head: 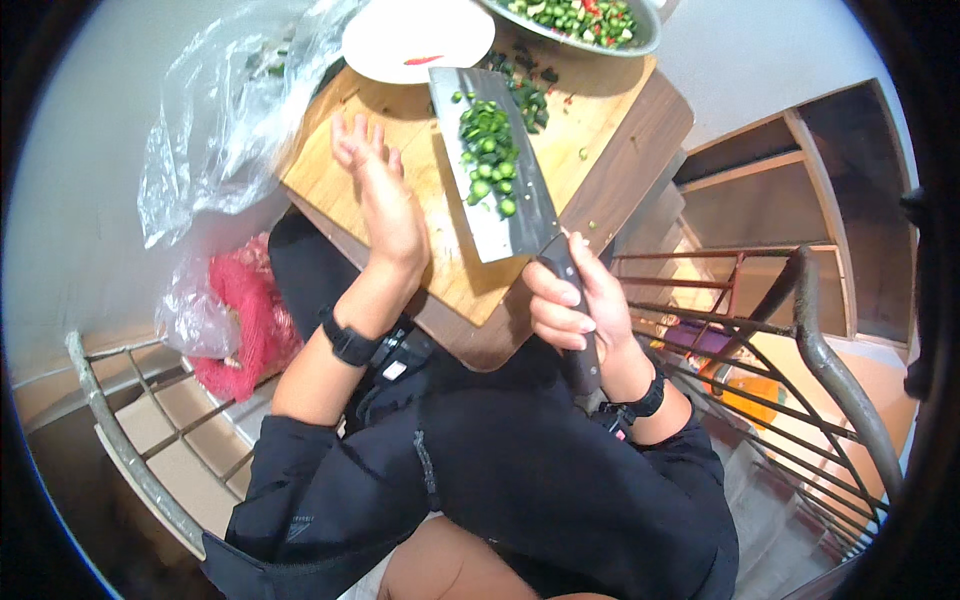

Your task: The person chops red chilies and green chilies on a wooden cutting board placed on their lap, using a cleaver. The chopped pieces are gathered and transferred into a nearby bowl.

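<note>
My right hand [574,300] grips the dark handle of a cleaver [532,195], whose broad blade lies flat above the cutting board and bears a heap of sliced green chili [489,154]. Over the left part of the wooden cutting board [465,292], my left hand [382,191] is held with its fingers apart and nothing in it. A white plate [420,30] with one red chili [423,60] stands at the board's far edge. Beside it, at the far right, a metal bowl [641,45] holds chopped green and red pieces. More dark green pieces [532,105] lie on the board behind the blade.
Under the board is a brown tabletop [480,349]. A clear plastic bag [225,127] hangs at its left, above a red mesh bag [247,315]. Metal railings stand at the left [112,427] and right [817,322]. A wooden-framed cabinet [810,202] is at the right.
</note>
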Available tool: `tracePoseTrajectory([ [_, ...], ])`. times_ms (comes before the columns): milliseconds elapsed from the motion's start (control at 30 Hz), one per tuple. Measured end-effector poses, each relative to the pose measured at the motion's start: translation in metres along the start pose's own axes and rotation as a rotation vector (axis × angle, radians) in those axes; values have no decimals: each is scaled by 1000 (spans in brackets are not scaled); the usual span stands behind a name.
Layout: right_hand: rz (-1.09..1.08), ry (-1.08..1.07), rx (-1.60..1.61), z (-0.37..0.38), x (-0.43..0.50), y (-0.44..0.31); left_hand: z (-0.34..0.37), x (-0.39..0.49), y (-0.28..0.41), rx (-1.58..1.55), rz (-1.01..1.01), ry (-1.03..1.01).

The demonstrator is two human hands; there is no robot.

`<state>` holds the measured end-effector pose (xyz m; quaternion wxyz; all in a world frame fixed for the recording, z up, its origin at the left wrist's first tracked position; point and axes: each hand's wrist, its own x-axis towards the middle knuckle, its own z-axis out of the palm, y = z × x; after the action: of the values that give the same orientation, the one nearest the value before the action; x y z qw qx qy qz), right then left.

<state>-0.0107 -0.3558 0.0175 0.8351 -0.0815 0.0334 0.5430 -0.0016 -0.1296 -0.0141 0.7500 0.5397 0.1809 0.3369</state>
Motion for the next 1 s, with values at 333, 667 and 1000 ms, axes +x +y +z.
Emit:
tracePoseTrajectory([
  [333,-733,526,-1220,75,96,-172,-29,15,77,-138,153,-64],
  [667,-739,788,-3156,8,134,-182,-70,25,99,-80,227,41],
  [1000,-526,688,-3143,18,56,-119,-75,28,94,-91,188,26],
])
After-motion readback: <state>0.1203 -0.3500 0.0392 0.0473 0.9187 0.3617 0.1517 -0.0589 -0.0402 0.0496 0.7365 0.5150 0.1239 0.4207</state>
